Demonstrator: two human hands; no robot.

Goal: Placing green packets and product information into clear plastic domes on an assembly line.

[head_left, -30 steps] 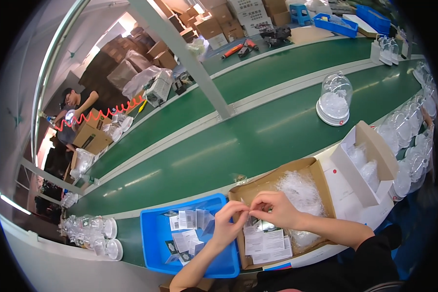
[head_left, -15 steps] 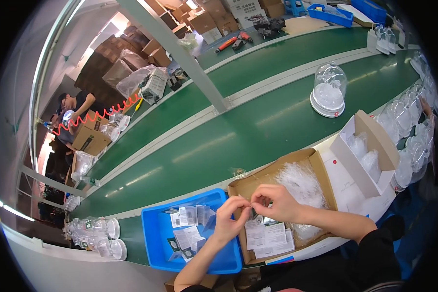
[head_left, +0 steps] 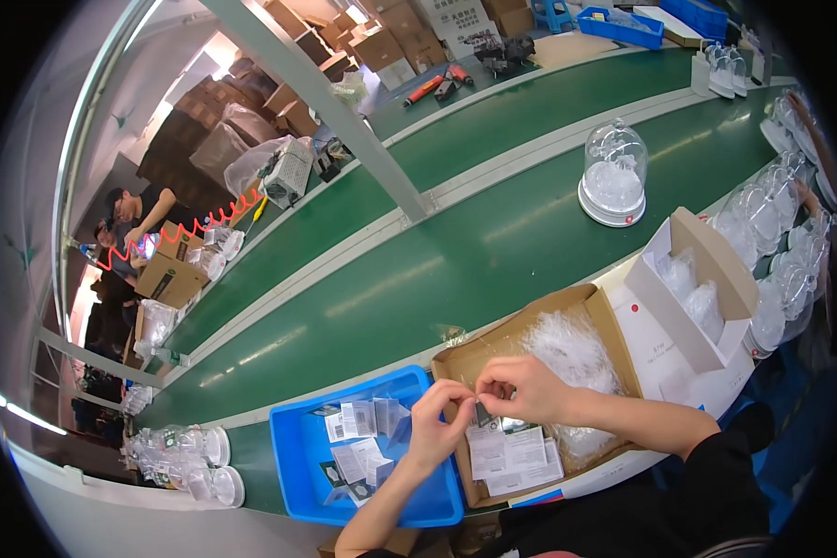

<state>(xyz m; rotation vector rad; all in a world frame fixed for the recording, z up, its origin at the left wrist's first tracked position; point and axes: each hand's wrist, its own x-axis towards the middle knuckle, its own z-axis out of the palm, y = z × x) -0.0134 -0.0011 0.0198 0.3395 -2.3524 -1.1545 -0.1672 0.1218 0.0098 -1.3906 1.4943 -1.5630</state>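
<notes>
My left hand (head_left: 437, 423) and my right hand (head_left: 523, 389) meet over the left side of an open cardboard tray (head_left: 614, 325). Thumb and fingers of each are pinched together, the tips nearly touching. Whatever lies between them is too small to make out. Just below the fingertips a small dark card (head_left: 483, 418) shows in part. Printed white leaflets (head_left: 510, 456) lie in the tray under my hands. A heap of clear stringy plastic pieces (head_left: 567, 349) fills the tray's right part. Beside my left hand, a blue bin (head_left: 288, 465) holds folded leaflets and small clear bags.
A clear dome on a white base (head_left: 614, 181) stands on the green conveyor (head_left: 391, 270). An open white box (head_left: 693, 312) with bagged items sits right of the tray. More domes (head_left: 763, 219) crowd the right edge, others (head_left: 191, 456) the left. A metal post (head_left: 344, 121) rises beyond the conveyor.
The view has shifted slightly, so the dome and conveyor appear a little further left. Both hands keep their pinch, with only small finger movement; more of the dark card shows below them.
</notes>
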